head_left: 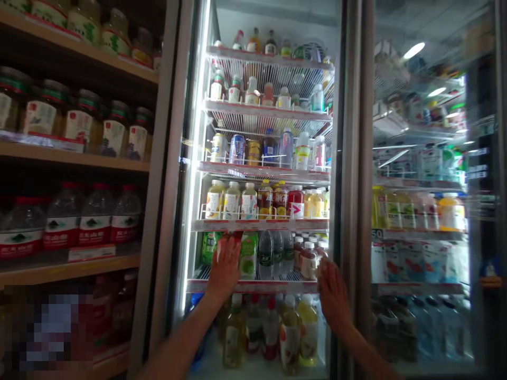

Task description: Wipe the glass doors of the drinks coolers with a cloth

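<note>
My left hand (225, 266) reaches up at the lower middle shelf of a lit drinks cooler, fingers stretched out, back of the hand toward me. It is in front of green drink packs (249, 256), and a reddish thing at its fingertips is mostly hidden. My right hand (332, 290) is raised at the cooler's right side, fingers extended, close to the frame and to small dark-brown bottles (308, 261). Between the hands stand clear water bottles (266, 256). Nothing shows in either hand. I cannot tell whether glass lies between the hands and the drinks.
Wire shelves above hold bottles and cans (237, 149). Larger bottles (290, 332) stand at the cooler's bottom. To the left, a wooden rack (75, 155) carries jars and red-capped water bottles (95, 214). A reflective glass door (420, 158) is on the right, beside a metal frame (358, 158).
</note>
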Demonstrator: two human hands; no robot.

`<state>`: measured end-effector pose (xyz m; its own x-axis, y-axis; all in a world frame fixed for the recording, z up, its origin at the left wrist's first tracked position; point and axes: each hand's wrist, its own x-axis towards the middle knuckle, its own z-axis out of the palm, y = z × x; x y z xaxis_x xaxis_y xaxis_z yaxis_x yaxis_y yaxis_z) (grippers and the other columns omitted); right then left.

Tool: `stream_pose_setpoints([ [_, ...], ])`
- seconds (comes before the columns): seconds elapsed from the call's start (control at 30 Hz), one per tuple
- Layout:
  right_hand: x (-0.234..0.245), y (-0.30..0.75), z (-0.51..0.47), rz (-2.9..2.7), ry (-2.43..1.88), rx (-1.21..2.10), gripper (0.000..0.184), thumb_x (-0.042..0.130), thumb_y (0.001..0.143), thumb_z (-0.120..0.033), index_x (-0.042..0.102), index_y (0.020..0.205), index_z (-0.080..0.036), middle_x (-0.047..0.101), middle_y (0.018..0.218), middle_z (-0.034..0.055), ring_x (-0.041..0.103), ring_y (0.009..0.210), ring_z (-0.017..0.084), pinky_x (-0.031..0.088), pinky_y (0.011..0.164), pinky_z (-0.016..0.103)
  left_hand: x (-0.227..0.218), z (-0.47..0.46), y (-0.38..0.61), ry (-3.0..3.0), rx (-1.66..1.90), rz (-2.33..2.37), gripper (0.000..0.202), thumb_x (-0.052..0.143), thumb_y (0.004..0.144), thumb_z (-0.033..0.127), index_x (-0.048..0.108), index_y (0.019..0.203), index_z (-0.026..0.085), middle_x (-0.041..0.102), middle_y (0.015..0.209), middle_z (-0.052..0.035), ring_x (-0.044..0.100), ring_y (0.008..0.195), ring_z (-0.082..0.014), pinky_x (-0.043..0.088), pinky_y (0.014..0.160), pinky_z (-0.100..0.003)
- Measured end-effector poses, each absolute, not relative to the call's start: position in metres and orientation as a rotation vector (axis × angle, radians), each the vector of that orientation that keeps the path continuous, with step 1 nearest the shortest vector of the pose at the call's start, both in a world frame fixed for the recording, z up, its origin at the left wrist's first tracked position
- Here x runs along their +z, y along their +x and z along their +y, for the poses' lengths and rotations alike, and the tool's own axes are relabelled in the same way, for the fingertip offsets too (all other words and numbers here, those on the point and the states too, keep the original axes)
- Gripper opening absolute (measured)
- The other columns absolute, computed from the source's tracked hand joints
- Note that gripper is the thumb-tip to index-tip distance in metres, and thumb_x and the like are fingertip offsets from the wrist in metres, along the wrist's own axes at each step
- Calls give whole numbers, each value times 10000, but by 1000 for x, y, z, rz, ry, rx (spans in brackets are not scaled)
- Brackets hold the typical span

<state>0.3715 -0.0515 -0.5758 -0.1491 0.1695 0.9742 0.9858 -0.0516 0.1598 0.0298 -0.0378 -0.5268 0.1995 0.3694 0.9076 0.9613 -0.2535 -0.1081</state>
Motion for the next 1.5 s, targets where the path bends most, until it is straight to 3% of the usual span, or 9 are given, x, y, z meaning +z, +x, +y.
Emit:
stream_pose_setpoints([
  [0.23,-480,311,-40,-1386,-1196,-1207,633,372,857,-120,159,1441,-237,102,1515,82,130,1375,315,321,1020,524,-528,-41,26,-1775,-1003,-1251,581,495,801,213,354,1364,200,239,1472,-95,185,1366,-286,306,1049,-478],
  [0.47,-507,260,-45,-2000,-880,-1461,710,402,769,-17,267,1399,-316,209,1495,-32,169,1375,222,248,1078,465,-539,-52,2,-1815,-894,-1276,599,431,766,103,367,1353,202,270,1459,-81,244,1353,-240,320,1051,-463],
  [0.67,-474,231,-44,-1638,-1118,-1287,632,395,798,-76,299,1401,-240,199,1497,45,128,1378,294,222,1053,538,-543,-63,-16,-1781,-1000,-1441,561,420,767,107,408,1324,170,296,1449,-108,258,1345,-266,283,1061,-501],
  [0.83,-519,198,-42,-2100,-692,-1481,696,416,752,-52,279,1404,-257,226,1490,-18,161,1376,223,189,1097,467,-539,-76,-42,-2039,-1741,-1433,574,459,625,34,551,1177,164,384,1405,-99,284,1336,-270,98,1107,-551],
  [1.1,-491,131,-31,-1950,-794,-1226,663,393,802,-81,222,1424,-237,218,1493,18,114,1383,266,190,1072,545,-483,-61,-62,-1668,-2519,-1711,381,487,792,137,510,1171,168,540,1232,-94,495,1155,-192,374,1012,-414],
  [1.2,-503,117,-32,-2217,-552,-1310,690,381,800,-63,182,1428,-271,261,1480,-23,154,1379,201,172,1107,481,-460,-52,-81,-1328,-2846,-1949,319,517,855,312,517,1130,151,551,1159,-85,545,1039,-192,455,894,-422],
  [1.3,-486,100,-30,-2143,-617,-1237,672,367,818,-74,177,1429,-281,263,1479,-8,153,1378,230,111,1107,535,-447,-54,-100,-1022,-3118,-2118,363,488,865,415,514,1110,147,560,1084,-73,568,937,-173,492,806,-393],
  [1.4,-479,84,-27,-2017,-720,-1110,658,357,825,-72,172,1436,-232,243,1486,40,110,1383,277,76,1085,594,-440,-62,-111,-830,-3314,-2181,388,356,892,471,524,1040,154,552,977,-67,567,888,-180,492,806,-445],
  [1.5,-508,79,-28,-2204,-619,-1104,703,370,794,-39,155,1437,-224,258,1481,26,128,1383,247,105,1104,548,-434,-68,-115,-748,-3472,-2129,421,270,876,493,535,945,172,508,896,-62,554,900,-214,447,850,-551],
])
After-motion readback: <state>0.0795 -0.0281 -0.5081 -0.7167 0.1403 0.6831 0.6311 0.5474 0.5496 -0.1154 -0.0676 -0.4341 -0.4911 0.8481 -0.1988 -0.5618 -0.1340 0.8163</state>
